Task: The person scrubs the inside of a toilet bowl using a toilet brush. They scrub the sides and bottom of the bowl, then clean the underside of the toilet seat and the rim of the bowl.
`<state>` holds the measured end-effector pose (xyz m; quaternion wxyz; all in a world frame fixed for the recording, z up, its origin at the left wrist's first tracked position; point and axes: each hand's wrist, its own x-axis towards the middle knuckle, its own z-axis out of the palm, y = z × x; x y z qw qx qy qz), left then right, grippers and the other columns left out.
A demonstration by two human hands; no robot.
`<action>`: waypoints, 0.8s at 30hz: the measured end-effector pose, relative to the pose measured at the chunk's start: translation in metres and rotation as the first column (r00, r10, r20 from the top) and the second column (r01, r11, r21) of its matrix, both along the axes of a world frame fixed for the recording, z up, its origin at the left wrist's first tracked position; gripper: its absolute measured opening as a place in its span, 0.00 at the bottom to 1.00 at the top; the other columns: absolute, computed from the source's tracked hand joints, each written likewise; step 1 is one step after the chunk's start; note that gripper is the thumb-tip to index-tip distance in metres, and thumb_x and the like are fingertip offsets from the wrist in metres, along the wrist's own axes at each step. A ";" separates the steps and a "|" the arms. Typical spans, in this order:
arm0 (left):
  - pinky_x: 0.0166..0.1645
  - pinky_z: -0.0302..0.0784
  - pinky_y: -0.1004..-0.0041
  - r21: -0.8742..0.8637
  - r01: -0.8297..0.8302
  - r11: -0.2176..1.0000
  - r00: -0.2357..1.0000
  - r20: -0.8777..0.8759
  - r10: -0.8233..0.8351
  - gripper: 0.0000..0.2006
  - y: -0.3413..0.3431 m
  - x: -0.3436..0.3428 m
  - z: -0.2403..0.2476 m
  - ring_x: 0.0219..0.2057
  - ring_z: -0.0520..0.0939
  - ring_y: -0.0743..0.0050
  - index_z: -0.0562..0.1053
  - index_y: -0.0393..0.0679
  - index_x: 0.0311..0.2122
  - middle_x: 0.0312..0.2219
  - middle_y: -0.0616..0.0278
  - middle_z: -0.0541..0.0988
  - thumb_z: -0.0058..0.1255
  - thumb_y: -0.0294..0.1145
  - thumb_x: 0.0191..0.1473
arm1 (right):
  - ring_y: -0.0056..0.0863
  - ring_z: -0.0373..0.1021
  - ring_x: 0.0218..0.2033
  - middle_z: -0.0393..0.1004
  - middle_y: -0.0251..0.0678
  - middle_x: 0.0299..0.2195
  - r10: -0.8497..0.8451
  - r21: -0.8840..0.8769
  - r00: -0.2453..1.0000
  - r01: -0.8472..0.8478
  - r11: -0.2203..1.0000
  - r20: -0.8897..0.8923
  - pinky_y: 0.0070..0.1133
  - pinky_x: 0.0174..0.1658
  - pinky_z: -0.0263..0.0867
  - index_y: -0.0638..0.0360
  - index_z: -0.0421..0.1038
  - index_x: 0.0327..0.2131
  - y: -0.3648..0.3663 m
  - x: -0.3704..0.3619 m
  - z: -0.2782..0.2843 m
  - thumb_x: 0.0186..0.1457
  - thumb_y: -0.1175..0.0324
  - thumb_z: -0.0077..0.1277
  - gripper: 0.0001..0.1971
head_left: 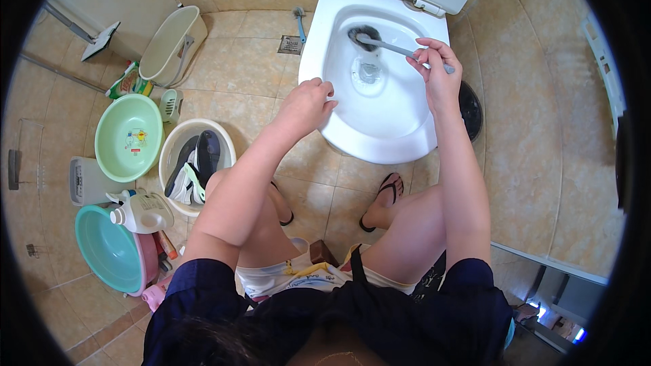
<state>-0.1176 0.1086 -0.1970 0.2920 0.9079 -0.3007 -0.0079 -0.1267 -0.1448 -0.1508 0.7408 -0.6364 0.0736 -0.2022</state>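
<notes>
**Brush runs up-left from our right hand into the bowl**

Our right hand is clamped around the grey handle of the toilet brush. Long axis slants from that hand up and left; the dark bristle head sits against the far inner wall of the toilet bowl, above the drain. Our left hand is loosely curled, holding nothing, resting on the bowl's near-left rim. Right hand is on the brush, left well apart from it. Basins and a white bottle lie on the floor to our left.
</notes>
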 end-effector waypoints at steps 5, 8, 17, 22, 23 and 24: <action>0.37 0.72 0.62 0.013 -0.002 1.000 1.000 -0.002 0.003 0.08 -0.005 -0.001 0.001 0.32 0.76 0.53 0.71 0.38 0.30 0.26 0.53 0.75 0.54 0.31 0.48 | 0.15 0.67 0.27 0.70 0.29 0.22 0.138 -0.200 0.990 -0.137 0.970 -0.007 0.15 0.37 0.66 0.65 0.74 0.34 0.020 -0.005 -0.013 0.54 0.78 0.39 0.11; 0.37 0.72 0.62 0.014 0.005 1.000 1.000 -0.009 -0.005 0.08 -0.004 0.001 0.002 0.31 0.76 0.52 0.71 0.38 0.29 0.26 0.53 0.75 0.54 0.31 0.48 | 0.14 0.66 0.26 0.69 0.28 0.22 0.113 -0.231 0.988 -0.134 0.964 -0.103 0.13 0.35 0.63 0.62 0.75 0.33 0.027 -0.003 -0.027 0.54 0.78 0.39 0.12; 0.37 0.72 0.62 0.022 0.016 1.000 1.000 0.012 -0.016 0.08 -0.004 0.001 0.000 0.31 0.76 0.52 0.71 0.38 0.28 0.26 0.53 0.74 0.54 0.31 0.48 | 0.15 0.66 0.28 0.68 0.28 0.22 0.155 -0.088 0.987 -0.159 0.983 -0.051 0.14 0.38 0.65 0.65 0.73 0.35 0.022 -0.010 -0.012 0.54 0.77 0.39 0.11; 0.37 0.72 0.62 0.021 0.016 1.000 1.000 0.015 -0.016 0.07 -0.004 0.001 0.000 0.31 0.76 0.52 0.72 0.38 0.28 0.26 0.52 0.75 0.53 0.31 0.48 | 0.15 0.66 0.28 0.68 0.28 0.22 0.129 -0.017 0.988 -0.131 0.991 -0.080 0.15 0.39 0.65 0.64 0.73 0.35 0.017 -0.011 -0.008 0.54 0.77 0.39 0.11; 0.37 0.72 0.62 0.019 0.010 1.000 1.000 0.013 -0.010 0.07 -0.003 0.001 -0.001 0.31 0.76 0.52 0.72 0.38 0.28 0.26 0.52 0.75 0.53 0.31 0.48 | 0.15 0.66 0.28 0.68 0.28 0.22 0.135 0.020 0.990 -0.134 0.991 -0.036 0.15 0.40 0.65 0.64 0.73 0.35 0.016 -0.012 0.000 0.54 0.77 0.39 0.11; 0.37 0.72 0.62 0.018 0.005 1.000 1.000 0.011 -0.005 0.08 -0.002 0.001 -0.002 0.31 0.76 0.52 0.72 0.38 0.28 0.26 0.52 0.75 0.53 0.31 0.48 | 0.15 0.66 0.28 0.68 0.28 0.22 0.139 0.058 0.990 -0.139 0.989 0.009 0.15 0.40 0.65 0.63 0.73 0.35 0.017 -0.012 0.003 0.54 0.77 0.39 0.11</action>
